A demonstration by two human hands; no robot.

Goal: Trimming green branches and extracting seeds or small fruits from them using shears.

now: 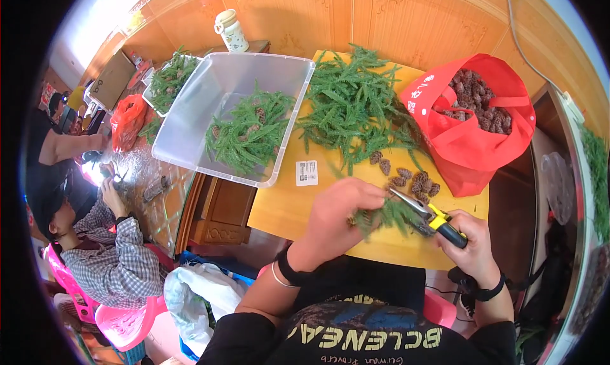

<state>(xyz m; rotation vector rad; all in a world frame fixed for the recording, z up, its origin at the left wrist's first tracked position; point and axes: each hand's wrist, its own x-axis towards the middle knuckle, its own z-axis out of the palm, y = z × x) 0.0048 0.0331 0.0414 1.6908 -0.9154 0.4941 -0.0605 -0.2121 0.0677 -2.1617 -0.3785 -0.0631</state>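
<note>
My left hand [340, 215] is closed around a green pine sprig [397, 215], its needles slightly blurred. A brown cone shows by the fingers. In my right hand [471, 241] is a pair of long-nose pliers [438, 222] with yellow and black handles. The metal jaws reach over the sprig toward my left fingertips; whether they grip anything, I cannot tell. Just beyond the pliers, several loose pine cones [420, 184] lie on the yellow tabletop [279, 215]. A heap of green sprigs [356, 107] spreads behind my left hand.
A clear plastic bin [184, 120] at the left holds sprigs with cones. To the right stands a red bag [467, 165] full of pine cones. A white label [306, 173] lies between. Another person [114, 250] works at the left table. A bottle [232, 31] stands behind the bin.
</note>
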